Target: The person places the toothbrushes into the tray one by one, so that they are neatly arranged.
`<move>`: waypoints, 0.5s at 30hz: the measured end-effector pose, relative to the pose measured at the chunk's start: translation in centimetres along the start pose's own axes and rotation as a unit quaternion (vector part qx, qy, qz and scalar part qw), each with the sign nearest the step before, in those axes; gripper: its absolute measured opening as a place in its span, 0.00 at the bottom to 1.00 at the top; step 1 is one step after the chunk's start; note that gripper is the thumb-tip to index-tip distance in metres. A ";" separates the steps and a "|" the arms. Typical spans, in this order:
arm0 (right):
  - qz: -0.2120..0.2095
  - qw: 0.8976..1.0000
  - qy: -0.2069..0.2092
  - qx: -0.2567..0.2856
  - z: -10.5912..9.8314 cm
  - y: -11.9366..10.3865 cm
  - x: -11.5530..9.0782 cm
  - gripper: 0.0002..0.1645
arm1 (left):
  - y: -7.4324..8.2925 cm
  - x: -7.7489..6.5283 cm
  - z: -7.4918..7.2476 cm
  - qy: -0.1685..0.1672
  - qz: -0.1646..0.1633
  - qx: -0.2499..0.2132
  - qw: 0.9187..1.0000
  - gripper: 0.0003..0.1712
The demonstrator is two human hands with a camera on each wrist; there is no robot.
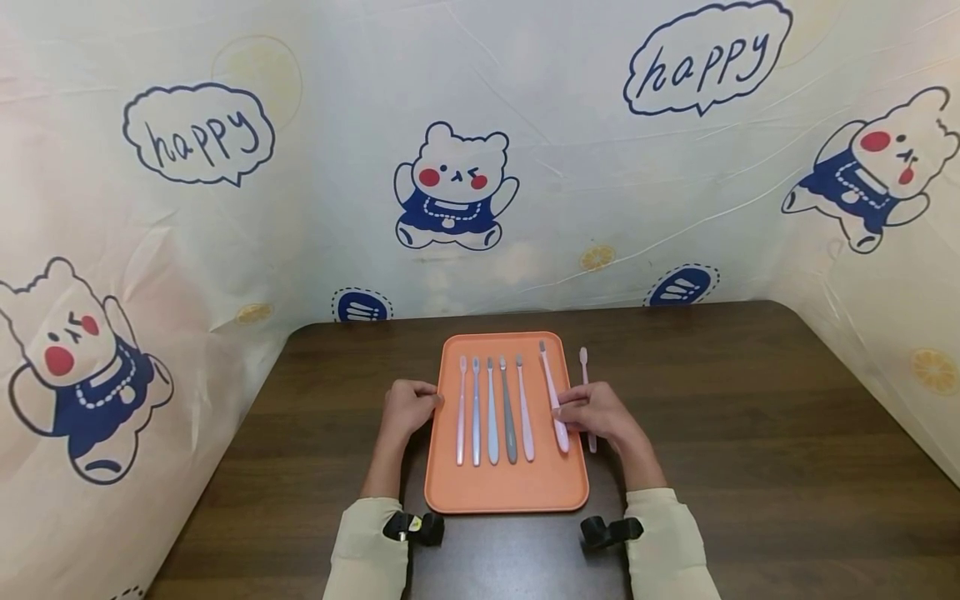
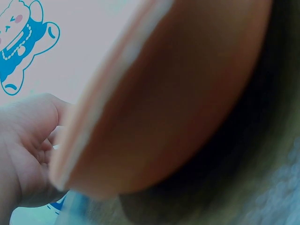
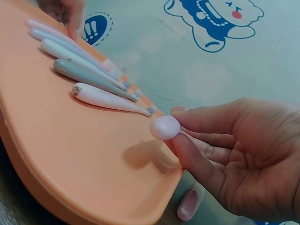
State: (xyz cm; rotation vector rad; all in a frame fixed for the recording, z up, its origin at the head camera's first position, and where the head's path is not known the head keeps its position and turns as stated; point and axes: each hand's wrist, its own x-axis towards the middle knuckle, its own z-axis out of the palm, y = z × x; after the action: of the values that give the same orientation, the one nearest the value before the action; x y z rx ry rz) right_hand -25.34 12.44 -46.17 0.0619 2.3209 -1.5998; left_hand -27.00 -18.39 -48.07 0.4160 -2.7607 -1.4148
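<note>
My right hand (image 1: 600,412) pinches a pink toothbrush (image 1: 551,383) between thumb and fingers, over the right side of an orange tray (image 1: 510,492). In the right wrist view the rounded handle end of this toothbrush (image 3: 165,127) points at the camera, its shadow on the tray. My left hand (image 1: 410,410) grips the tray's left edge, part of its fingers hidden. On the tray several toothbrushes lie side by side, heads away: a pink one (image 1: 461,417), a lavender-blue one (image 1: 476,417), a light blue one (image 1: 492,425), a grey one (image 1: 509,425) and another pale pink one (image 1: 527,421).
Beyond the tray's right edge another pink toothbrush (image 1: 584,362) lies on the dark wooden table (image 1: 720,417), partly behind my right hand. A printed curtain (image 1: 315,208) with bears surrounds the table's back and sides. Black wrist straps (image 1: 611,531) sit on both sleeves.
</note>
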 end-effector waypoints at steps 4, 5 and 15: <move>0.000 1.000 0.003 -0.007 0.2 -0.1 0.0 0.18 | 0.0 0.0 0.0 0.001 0.000 0.001 1.000 0.12; 0.001 1.000 0.004 -0.008 0.3 -0.1 0.1 0.18 | 0.0 0.0 0.0 0.001 0.002 0.002 1.000 0.12; 0.000 1.000 0.008 -0.020 0.7 -0.2 0.2 0.16 | 0.0 0.0 -0.1 0.000 0.002 0.000 1.000 0.12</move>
State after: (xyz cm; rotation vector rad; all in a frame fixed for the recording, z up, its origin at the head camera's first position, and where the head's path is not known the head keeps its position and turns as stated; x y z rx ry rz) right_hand -25.41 11.74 -46.24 0.0666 2.3637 -1.5584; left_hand -26.95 -18.45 -48.00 0.4114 -2.7590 -1.4142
